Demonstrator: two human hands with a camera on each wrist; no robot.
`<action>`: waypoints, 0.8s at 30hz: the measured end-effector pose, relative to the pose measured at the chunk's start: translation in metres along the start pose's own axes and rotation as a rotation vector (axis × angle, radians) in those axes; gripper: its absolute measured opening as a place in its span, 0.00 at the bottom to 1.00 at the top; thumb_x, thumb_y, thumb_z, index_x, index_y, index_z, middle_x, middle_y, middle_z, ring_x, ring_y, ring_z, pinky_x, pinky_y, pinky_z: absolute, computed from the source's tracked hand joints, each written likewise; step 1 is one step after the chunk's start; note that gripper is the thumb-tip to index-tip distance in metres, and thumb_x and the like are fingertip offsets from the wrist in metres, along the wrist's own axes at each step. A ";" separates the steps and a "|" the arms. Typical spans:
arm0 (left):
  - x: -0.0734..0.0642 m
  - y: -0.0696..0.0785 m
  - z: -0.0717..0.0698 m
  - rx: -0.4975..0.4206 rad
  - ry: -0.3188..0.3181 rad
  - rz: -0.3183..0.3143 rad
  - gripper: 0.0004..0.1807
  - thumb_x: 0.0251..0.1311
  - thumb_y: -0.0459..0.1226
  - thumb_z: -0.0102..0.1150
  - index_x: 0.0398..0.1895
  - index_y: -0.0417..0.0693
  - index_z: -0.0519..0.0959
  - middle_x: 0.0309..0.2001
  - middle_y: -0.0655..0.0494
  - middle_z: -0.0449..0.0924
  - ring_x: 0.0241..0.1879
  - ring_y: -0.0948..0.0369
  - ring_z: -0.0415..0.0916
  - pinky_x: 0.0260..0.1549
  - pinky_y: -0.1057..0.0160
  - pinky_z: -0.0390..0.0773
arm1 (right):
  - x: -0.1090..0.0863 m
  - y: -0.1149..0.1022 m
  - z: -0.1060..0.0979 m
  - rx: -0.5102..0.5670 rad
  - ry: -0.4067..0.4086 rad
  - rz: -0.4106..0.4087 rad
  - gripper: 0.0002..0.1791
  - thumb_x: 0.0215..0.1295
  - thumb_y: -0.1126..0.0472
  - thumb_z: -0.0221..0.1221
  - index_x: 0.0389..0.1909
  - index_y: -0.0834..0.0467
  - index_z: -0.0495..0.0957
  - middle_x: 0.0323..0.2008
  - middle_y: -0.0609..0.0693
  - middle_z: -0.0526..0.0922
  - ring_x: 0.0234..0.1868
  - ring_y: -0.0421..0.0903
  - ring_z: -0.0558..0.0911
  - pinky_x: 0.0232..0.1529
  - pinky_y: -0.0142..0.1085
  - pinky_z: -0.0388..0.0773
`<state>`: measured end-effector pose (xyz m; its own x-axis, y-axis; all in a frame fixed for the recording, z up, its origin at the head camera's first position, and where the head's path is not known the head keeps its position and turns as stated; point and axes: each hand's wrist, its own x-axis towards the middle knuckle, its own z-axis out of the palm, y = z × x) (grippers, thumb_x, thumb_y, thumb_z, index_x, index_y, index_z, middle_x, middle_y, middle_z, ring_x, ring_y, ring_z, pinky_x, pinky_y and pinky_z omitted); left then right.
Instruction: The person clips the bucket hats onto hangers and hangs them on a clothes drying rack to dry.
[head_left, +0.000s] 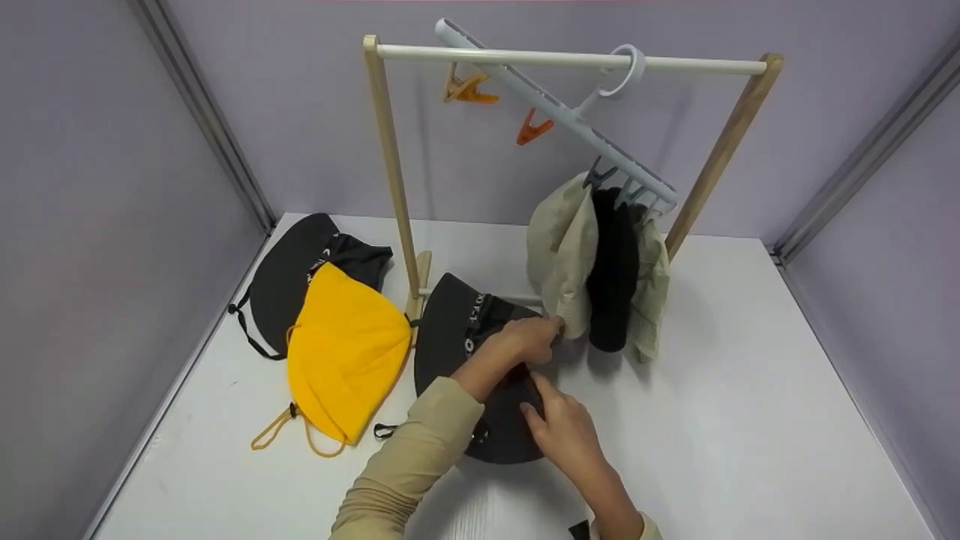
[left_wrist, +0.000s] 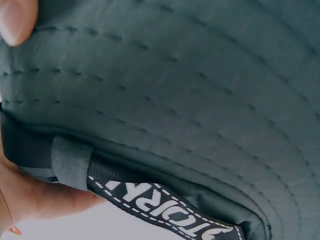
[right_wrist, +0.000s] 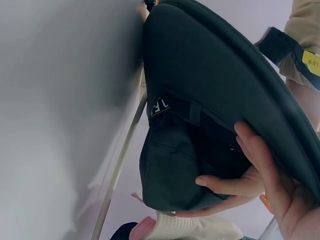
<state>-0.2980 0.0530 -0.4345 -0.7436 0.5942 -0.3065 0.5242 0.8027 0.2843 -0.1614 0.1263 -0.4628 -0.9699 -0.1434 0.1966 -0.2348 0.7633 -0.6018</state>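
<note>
A dark wide-brimmed sun hat (head_left: 446, 337) with white lettering on its band is tilted between both hands, below the rack. My left hand (head_left: 529, 341) reaches across and grips the far side of its soft crown (right_wrist: 170, 165); the thumb shows against the crown in the right wrist view. Nearer the front, my right hand (head_left: 566, 427) holds the brim by its edge, with fingers (right_wrist: 260, 150) along one face. In the left wrist view the stitched brim (left_wrist: 165, 85) fills most of the picture, and a fingertip (left_wrist: 17, 20) presses on it.
A white-barred wooden rack (head_left: 386, 142) carries a slanting hanger (head_left: 555, 109) with orange clips (head_left: 534, 129). Beige hats (head_left: 562, 247) and a black one (head_left: 615, 270) hang at its low right end. A yellow hat (head_left: 349, 345) overlaps another dark hat (head_left: 281, 277) on the left.
</note>
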 end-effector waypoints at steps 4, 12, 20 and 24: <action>0.000 -0.002 0.003 -0.043 0.022 0.008 0.19 0.65 0.33 0.46 0.59 0.47 0.69 0.49 0.51 0.75 0.47 0.56 0.72 0.41 0.59 0.70 | 0.001 -0.001 -0.002 -0.036 -0.056 0.006 0.24 0.61 0.62 0.59 0.57 0.68 0.68 0.43 0.65 0.78 0.39 0.60 0.79 0.36 0.51 0.74; -0.008 -0.011 0.011 -0.145 0.242 -0.017 0.17 0.61 0.28 0.46 0.50 0.44 0.77 0.44 0.49 0.79 0.44 0.54 0.75 0.41 0.60 0.72 | 0.021 0.013 -0.028 0.090 -0.155 0.028 0.20 0.65 0.47 0.52 0.47 0.58 0.76 0.41 0.52 0.81 0.40 0.50 0.79 0.41 0.47 0.73; -0.023 -0.010 0.024 -0.066 0.433 0.019 0.09 0.63 0.31 0.48 0.39 0.40 0.79 0.33 0.48 0.80 0.30 0.55 0.77 0.29 0.60 0.76 | 0.091 0.027 -0.040 -0.092 0.017 -0.462 0.08 0.65 0.70 0.51 0.42 0.62 0.77 0.45 0.56 0.78 0.51 0.53 0.75 0.52 0.46 0.67; -0.029 -0.005 0.028 -0.036 0.427 -0.066 0.07 0.63 0.34 0.50 0.37 0.42 0.78 0.32 0.47 0.80 0.30 0.53 0.78 0.26 0.57 0.76 | 0.116 0.045 -0.033 -0.364 -0.036 -0.642 0.11 0.60 0.75 0.51 0.40 0.63 0.78 0.43 0.57 0.79 0.53 0.54 0.74 0.59 0.51 0.56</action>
<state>-0.2676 0.0329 -0.4528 -0.8841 0.4610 0.0764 0.4604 0.8315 0.3107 -0.2823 0.1652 -0.4416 -0.6516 -0.6480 0.3944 -0.7270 0.6819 -0.0806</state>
